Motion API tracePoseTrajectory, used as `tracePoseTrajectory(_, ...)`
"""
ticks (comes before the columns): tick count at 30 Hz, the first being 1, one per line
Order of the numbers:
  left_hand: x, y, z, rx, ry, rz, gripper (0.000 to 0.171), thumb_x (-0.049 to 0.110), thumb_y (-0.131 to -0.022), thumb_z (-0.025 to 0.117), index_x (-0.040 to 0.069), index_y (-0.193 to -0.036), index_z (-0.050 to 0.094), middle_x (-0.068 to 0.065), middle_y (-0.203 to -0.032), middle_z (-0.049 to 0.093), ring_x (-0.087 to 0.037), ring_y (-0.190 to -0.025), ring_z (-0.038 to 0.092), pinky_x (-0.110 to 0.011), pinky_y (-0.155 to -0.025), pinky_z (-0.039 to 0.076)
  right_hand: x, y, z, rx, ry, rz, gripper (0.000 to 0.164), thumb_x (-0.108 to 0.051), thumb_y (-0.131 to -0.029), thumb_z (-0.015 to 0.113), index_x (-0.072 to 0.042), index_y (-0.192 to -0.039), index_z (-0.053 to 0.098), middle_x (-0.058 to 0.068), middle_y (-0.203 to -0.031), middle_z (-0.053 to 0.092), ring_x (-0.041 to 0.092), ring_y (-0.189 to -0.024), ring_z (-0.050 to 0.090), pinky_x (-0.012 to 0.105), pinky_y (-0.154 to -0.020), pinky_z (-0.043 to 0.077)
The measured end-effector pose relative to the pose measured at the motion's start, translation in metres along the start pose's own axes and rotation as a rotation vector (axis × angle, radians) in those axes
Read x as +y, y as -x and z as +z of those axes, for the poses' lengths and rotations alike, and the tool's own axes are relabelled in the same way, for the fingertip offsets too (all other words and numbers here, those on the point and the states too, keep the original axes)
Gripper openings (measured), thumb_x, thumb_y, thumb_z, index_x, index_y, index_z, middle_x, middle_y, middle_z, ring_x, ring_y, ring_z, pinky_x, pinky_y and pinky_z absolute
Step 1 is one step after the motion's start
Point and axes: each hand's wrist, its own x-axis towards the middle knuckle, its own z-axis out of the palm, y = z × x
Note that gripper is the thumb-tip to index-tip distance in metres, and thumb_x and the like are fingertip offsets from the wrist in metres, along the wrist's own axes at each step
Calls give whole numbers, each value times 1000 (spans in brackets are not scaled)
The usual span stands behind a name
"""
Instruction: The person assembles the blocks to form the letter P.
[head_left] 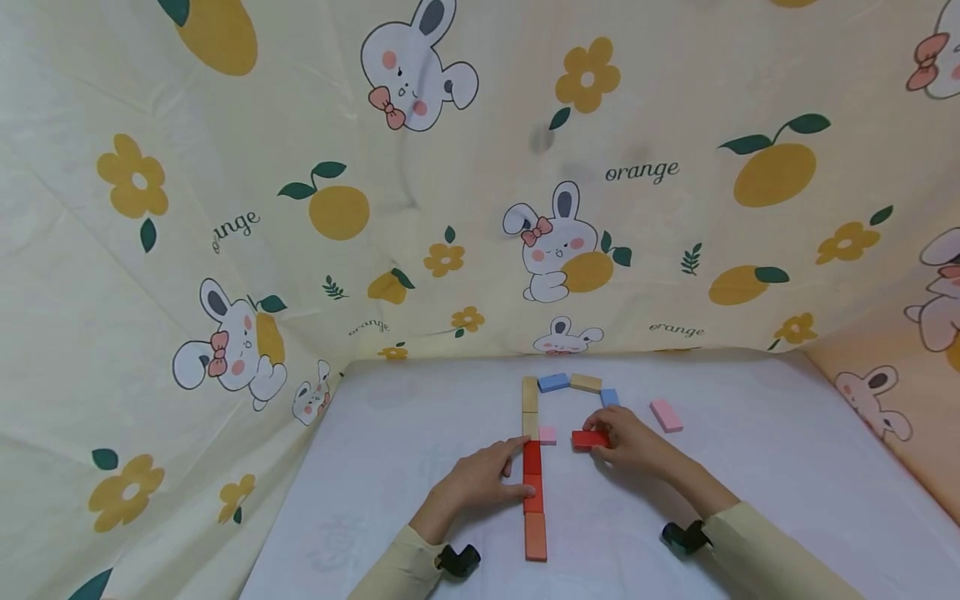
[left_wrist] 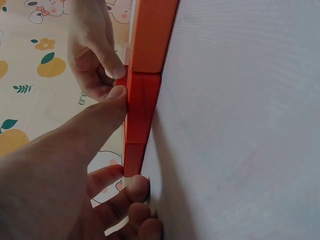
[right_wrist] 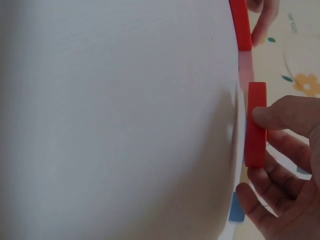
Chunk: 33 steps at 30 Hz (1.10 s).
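My right hand (head_left: 630, 442) pinches a red block (head_left: 590, 440) between thumb and fingers. In the right wrist view the thumb lies across the middle of this red block (right_wrist: 256, 125). My left hand (head_left: 483, 477) rests beside a straight column of blocks, thumb on the nearer red block (head_left: 533, 493), index fingertip at the far end of the other red block (head_left: 532, 457). An orange block (head_left: 536, 536) forms the near end; tan blocks (head_left: 529, 394) form the far end. A pink block (head_left: 548, 435) juts right from the column, left of the held block.
A blue block (head_left: 553, 382), a tan block (head_left: 586, 382) and another blue block (head_left: 611, 397) curve rightward from the column's far end. Farther right lies a loose pink block (head_left: 666, 415). A patterned cloth (head_left: 465, 167) hangs behind the white table (head_left: 420, 400).
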Motion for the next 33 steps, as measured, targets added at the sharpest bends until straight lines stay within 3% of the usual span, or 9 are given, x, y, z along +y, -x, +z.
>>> tracePoseTrajectory(12,0,-1,-1,-4,8,-11,89,62,-89,82,33,-164,44,7,-90,52,-6,-77,47,-28,-61,35,-5,-17,6,-33,-3,12,33,-12,-91,86,-15,-119,70,-1,-108,61,20,-105,54,28,-82,54)
tracePoseTrajectory(21,2,0,-4,-9,8,-17,88,60,-89,82,32,-164,44,7,-90,52,-6,-77,48,-28,-61,36,-7,-26,9,-29,32,-39,30,-10,-90,86,-12,-117,72,1,-106,60,20,-102,53,31,-81,53)
tracePoseTrajectory(33,2,-1,-3,-5,10,-16,88,60,-88,83,31,-163,46,7,-89,52,-6,-76,47,-27,-61,36,-4,-34,14,-42,65,-9,29,-12,-91,86,-15,-117,73,-2,-106,61,19,-103,54,33,-84,54)
